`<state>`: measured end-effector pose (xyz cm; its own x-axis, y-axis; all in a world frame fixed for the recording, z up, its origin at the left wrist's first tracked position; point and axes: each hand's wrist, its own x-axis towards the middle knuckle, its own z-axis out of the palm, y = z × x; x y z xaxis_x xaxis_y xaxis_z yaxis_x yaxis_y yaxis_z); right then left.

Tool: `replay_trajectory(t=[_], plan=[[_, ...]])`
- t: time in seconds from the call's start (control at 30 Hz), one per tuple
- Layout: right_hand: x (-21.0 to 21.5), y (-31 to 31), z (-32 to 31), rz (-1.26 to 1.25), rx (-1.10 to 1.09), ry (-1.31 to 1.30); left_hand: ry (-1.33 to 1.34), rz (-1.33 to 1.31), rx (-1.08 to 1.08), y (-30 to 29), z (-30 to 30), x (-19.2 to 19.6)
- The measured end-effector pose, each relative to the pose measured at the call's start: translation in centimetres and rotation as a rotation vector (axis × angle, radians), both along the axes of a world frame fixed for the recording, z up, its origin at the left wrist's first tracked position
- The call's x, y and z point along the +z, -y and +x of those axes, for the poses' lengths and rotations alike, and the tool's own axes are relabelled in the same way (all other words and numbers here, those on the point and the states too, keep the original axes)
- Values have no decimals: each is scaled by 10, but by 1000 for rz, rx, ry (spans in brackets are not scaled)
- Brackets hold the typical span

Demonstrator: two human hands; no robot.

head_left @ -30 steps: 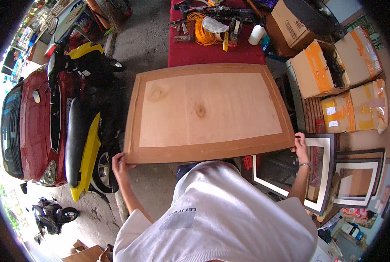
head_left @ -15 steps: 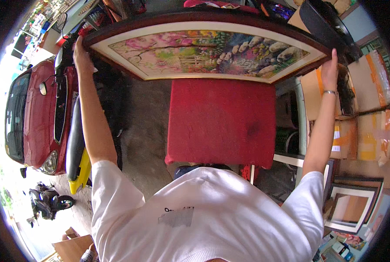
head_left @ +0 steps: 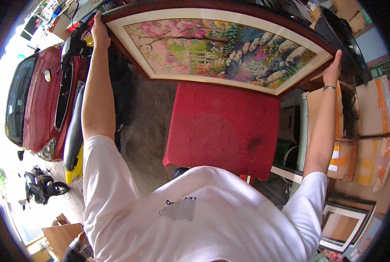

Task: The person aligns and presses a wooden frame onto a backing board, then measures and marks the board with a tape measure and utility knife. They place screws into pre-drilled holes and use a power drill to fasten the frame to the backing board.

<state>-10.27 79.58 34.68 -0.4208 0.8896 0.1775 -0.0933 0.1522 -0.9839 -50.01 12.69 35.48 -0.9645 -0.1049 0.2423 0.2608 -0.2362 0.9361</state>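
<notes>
At the far side of the red-clothed desk (head_left: 223,131), the framed picture (head_left: 223,56) is tilted up, its garden scene turned toward the wearer. Hands: well apart, clamped on opposite ends of the frame. Left hand (head_left: 99,32) at the left end, farther off; right hand (head_left: 333,70) at the right end, somewhat nearer. Finger placement behind the frame is hidden.

Change over the last second: the frame was over the desk with its plain wooden backing upward, hands at the near corners. By half a second ago it had been swung up and over to the far side. Since then it has shifted a little to the right and slants more, the right end lower in view.

Consequence: front, pale mat and dark moulding are exposed; the near part of the cloth is uncovered. The tools seen at the far end earlier are now screened by the frame. Whether the lower edge touches the desk: cannot tell.

Surroundings: red car (head_left: 44,91) and black motorcycle seat (head_left: 74,126) to the left; taped cardboard boxes (head_left: 371,109) to the right, just beyond the right forearm.
</notes>
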Motion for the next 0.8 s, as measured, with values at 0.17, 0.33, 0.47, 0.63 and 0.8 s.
replay_trajectory(t=[0.17, 0.33, 0.47, 0.63, 0.8], plan=[[2, 24, 10, -23, -29, 34, -28, -59, -13, -14, 34, -3], [-86, 5, 46, -176, -57, 181, 92, -290, -180, -17, 70, -130], [-138, 16, 37, -84, -49, 317, 1, -720, -40, 39, 58, -186], [-137, 40, 59, 9, -218, 110, -99, -955, 123, 49, 103, -107], [-162, 126, 88, -299, 29, -25, -52, -1040, 196, 125, 130, 32]])
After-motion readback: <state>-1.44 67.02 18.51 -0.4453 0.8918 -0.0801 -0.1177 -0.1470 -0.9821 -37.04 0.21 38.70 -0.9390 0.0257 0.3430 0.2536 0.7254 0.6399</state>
